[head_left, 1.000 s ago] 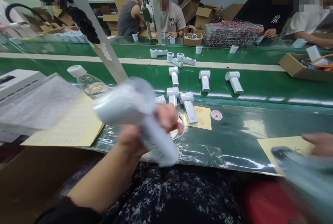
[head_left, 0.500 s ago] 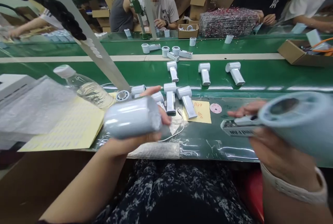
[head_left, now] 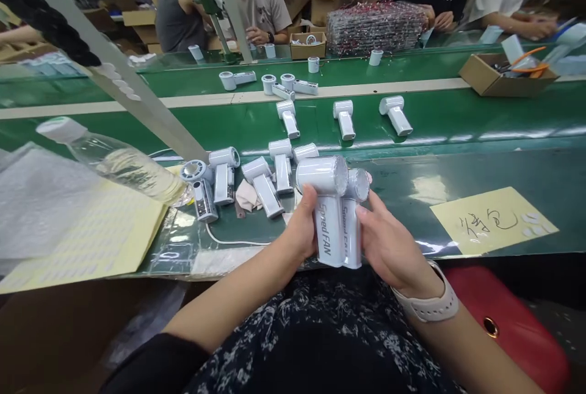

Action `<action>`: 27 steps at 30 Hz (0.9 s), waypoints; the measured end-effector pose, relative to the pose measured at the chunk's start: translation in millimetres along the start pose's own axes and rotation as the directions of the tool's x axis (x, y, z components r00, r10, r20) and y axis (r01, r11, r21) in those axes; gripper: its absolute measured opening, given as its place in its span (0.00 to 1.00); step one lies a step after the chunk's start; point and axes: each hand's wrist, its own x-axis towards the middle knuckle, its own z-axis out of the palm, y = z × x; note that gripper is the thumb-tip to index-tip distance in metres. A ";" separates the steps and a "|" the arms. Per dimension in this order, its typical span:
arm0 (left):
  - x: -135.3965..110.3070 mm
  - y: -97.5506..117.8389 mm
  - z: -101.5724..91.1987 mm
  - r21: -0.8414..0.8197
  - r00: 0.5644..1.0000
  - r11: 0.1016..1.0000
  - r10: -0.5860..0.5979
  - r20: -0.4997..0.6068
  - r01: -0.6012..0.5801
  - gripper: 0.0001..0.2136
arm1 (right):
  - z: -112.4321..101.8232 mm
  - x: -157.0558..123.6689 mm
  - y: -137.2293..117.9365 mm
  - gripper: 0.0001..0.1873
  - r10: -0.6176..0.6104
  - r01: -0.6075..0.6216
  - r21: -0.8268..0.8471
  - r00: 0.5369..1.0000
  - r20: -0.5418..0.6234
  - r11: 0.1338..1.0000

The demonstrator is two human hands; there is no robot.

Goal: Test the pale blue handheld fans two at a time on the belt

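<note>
Two bare hands work together: the left hand [head_left: 300, 232] has its fingers [head_left: 309, 211] curled around one white Speed FAN handheld fan [head_left: 328, 229]; the right hand [head_left: 389, 241] has its fingers [head_left: 373, 214] around a second [head_left: 352, 229], touching the first, above the green table [head_left: 412, 180]; more fans [head_left: 281, 168] lie just beyond.

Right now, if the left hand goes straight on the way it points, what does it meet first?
Past the fan in the left hand, probably the second fan in the right hand; they stand side by side.

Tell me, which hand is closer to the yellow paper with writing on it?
The right hand is nearer: it is left of the yellow note, not touching it. The left hand is farther away, beyond the two white fans.
</note>
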 end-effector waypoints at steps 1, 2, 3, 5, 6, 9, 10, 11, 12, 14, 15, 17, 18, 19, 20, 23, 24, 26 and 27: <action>5.1 -4.9 4.6 0.001 1.000 1.000 -0.006 0.012 0.006 0.39 | -1.3 -0.5 1.0 0.39 -0.044 0.044 -0.040 0.999 -0.001 0.998; 10.8 -10.0 9.6 0.006 1.000 1.000 -0.006 0.023 0.006 0.40 | -3.0 -0.7 2.5 0.43 -0.080 0.079 -0.085 0.997 -0.008 0.993; 17.2 -15.3 15.1 0.012 1.000 1.000 0.002 0.030 -0.002 0.40 | -5.2 -0.6 4.3 0.48 -0.106 0.102 -0.135 0.994 -0.026 0.986; 31.3 -25.4 25.9 0.036 0.998 0.998 0.058 0.036 -0.059 0.39 | -11.5 1.2 7.7 0.58 -0.160 0.127 -0.258 0.981 -0.113 0.958; 38.2 -29.5 30.4 0.059 0.994 0.993 0.101 0.032 -0.102 0.38 | -16.2 3.3 8.6 0.62 -0.196 0.137 -0.322 0.968 -0.158 0.937; 53.0 -31.5 34.7 0.229 0.969 0.942 0.241 0.047 -0.245 0.37 | -43.7 16.4 3.0 0.60 -0.314 0.191 -0.504 0.934 -0.171 0.842; 54.0 -27.3 32.1 0.333 0.960 0.901 0.269 0.073 -0.277 0.38 | -59.1 22.9 -2.7 0.58 -0.358 0.203 -0.579 0.919 -0.165 0.789; 52.4 -20.6 27.4 0.451 0.953 0.841 0.285 0.102 -0.300 0.40 | -78.1 30.0 -10.6 0.57 -0.399 0.192 -0.663 0.901 -0.174 0.724; 47.8 -11.7 21.0 0.581 0.949 0.754 0.290 0.125 -0.307 0.41 | -100.2 37.5 -20.7 0.57 -0.453 0.141 -0.760 0.865 -0.218 0.635; 30.4 9.6 4.4 0.803 0.957 0.541 0.262 0.122 -0.250 0.33 | -151.0 51.0 -46.6 0.61 -0.514 -0.082 -0.889 0.790 -0.334 0.451; 18.4 20.2 -5.1 0.884 0.956 0.415 0.274 0.105 -0.216 0.29 | -177.3 56.2 -61.4 0.59 -0.507 -0.219 -0.900 0.765 -0.397 0.376; -9.2 36.7 -25.4 0.976 0.928 0.135 0.355 0.111 -0.168 0.22 | -225.0 62.5 -90.9 0.49 -0.490 -0.354 -0.883 0.737 -0.467 0.309; -23.5 41.4 -35.8 0.987 0.899 -0.012 0.411 0.151 -0.160 0.20 | -244.1 64.1 -104.1 0.44 -0.492 -0.377 -0.874 0.723 -0.485 0.306; -37.4 43.4 -46.2 0.975 0.861 -0.154 0.461 0.214 -0.159 0.18 | -258.9 65.4 -115.4 0.39 -0.489 -0.401 -0.865 0.714 -0.502 0.303; -50.3 42.7 -56.4 0.944 0.822 -0.285 0.489 0.293 -0.167 0.18 | -269.0 67.3 -124.3 0.35 -0.495 -0.420 -0.857 0.700 -0.515 0.298; -79.7 27.8 -82.9 0.861 0.776 -0.498 0.501 0.384 -0.105 0.17 | -272.4 84.4 -134.1 0.31 -0.536 -0.448 -0.861 0.678 -0.503 0.241; -85.8 20.8 -89.2 0.853 0.778 -0.515 0.499 0.381 -0.086 0.17 | -266.2 95.5 -131.9 0.31 -0.545 -0.433 -0.876 0.692 -0.473 0.211; -92.4 8.0 -96.8 0.854 0.779 -0.517 0.511 0.363 -0.059 0.18 | -247.2 125.3 -121.2 0.29 -0.528 -0.364 -0.919 0.756 -0.387 0.153; -93.7 3.4 -98.3 0.860 0.778 -0.508 0.526 0.343 -0.036 0.18 | -235.7 142.6 -114.0 0.26 -0.505 -0.324 -0.937 0.791 -0.344 0.132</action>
